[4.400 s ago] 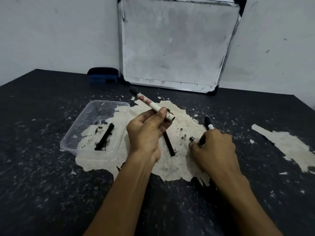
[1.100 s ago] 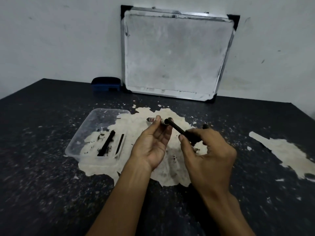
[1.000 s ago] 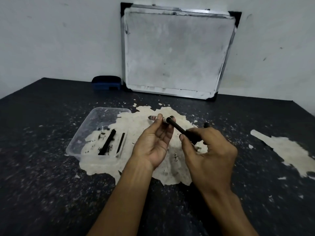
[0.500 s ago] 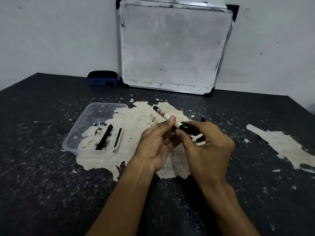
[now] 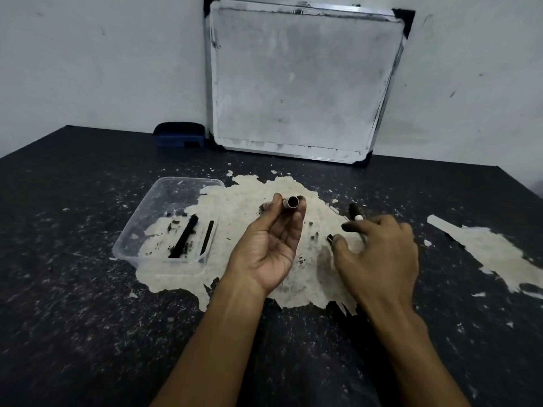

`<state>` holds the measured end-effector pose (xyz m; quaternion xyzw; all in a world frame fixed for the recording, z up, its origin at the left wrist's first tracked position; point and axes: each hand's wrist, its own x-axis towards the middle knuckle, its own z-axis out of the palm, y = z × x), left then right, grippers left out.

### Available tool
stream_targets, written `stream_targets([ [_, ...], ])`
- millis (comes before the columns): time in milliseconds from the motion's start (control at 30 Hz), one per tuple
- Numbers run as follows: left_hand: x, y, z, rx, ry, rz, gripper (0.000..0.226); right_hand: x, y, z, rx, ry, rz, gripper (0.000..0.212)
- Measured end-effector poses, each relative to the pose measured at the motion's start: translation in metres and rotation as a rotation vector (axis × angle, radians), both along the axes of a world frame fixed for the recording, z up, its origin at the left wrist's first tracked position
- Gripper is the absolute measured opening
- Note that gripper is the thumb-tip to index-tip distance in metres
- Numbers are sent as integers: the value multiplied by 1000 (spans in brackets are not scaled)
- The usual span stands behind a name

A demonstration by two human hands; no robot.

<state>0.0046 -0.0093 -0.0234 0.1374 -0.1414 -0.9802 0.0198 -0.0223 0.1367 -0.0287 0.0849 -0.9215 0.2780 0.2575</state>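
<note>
Pinching a short white marker barrel [image 5: 291, 202] between thumb and fingertips, the left hand [image 5: 270, 245] sits palm-up at the centre of the view. It holds the barrel above the worktop, hollow end towards the camera.

At three o'clock from it, the right hand [image 5: 379, 254] hovers low with fingers spread wide, gripping nothing. Its thumb tip is just beside a small black plug [image 5: 330, 237]. A black-capped white marker [image 5: 355, 214] lies at its fingertips; contact cannot be told. A strip of the pale worn patch [image 5: 235, 201] separates the two hands.

At nine o'clock stands a clear rectangular plastic container [image 5: 138, 230], its right wall near the left wrist but apart. Two black sticks [image 5: 183, 236] lie inside it.

The speckled black worktop [image 5: 73, 289] spreads broadly from six to nine o'clock, and its right edge shows at two o'clock. At twelve, a smudged metal-framed whiteboard [image 5: 299, 80] leans on the wall along the far edge, with a dark blue eraser [image 5: 179, 135] just beside its left corner.
</note>
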Motion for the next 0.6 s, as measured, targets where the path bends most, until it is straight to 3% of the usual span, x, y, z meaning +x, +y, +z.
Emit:
stream_targets([
  [167,2,2,4,-19,10,-26,9,2,-4,-3,243,-185,-46,33],
  [267,2,3,3,-83,9,-24,22,2,-5,-3,33,-59,68,27],
  [367,0,4,-1,-189,2,17,13,8,-8,1,-265,139,227,26],
  [600,-4,3,-8,-286,-14,119,11,16,-15,1,-330,290,323,20],
])
